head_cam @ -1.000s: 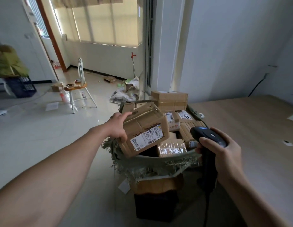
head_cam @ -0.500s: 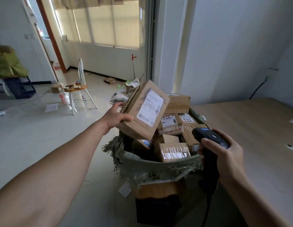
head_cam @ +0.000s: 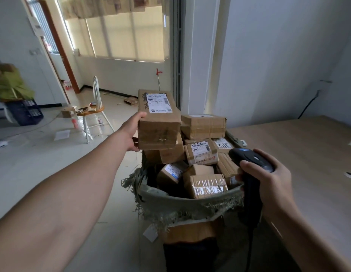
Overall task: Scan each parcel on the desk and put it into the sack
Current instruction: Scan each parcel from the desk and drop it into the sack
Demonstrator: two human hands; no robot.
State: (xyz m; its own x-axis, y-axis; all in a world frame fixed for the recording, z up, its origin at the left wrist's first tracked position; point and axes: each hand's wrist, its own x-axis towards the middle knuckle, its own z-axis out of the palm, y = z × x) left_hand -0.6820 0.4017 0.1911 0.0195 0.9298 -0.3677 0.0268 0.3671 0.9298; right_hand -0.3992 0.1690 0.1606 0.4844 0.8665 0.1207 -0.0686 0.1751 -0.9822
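- The left hand (head_cam: pixel 133 132) reaches out over the floor and grips the left end of a long cardboard box (head_cam: pixel 158 122), thumb on the top edge and fingers curled under it.
- A second ago that box sat low and tilted in the front of the sack's mouth, its label turned towards the camera. Half a second ago it was lifted and tipped up. Now it lies nearly level at the back left of the heap, label (head_cam: pixel 159 103) facing up.
- Its underside seems to rest on the parcel below, but I cannot tell whether its weight is off the hand.
- The sack (head_cam: pixel 182 201), green with a frayed rim, stands between the floor and the table and is heaped above its rim with parcels. The move looks like a shift to the one spot where this box would fit.
- As I judge it, this parcel is all but placed. What remains is to let go and see that it does not slide off the left side, where it overhangs the rim.
- The right hand (head_cam: pixel 268 181) has hardly moved; it is wrapped around the handle of the black scanner (head_cam: pixel 251 160), which sits just right of the sack and does not seem to be aimed at the label.
- The table (head_cam: pixel 308 154) lies to the right of the sack.
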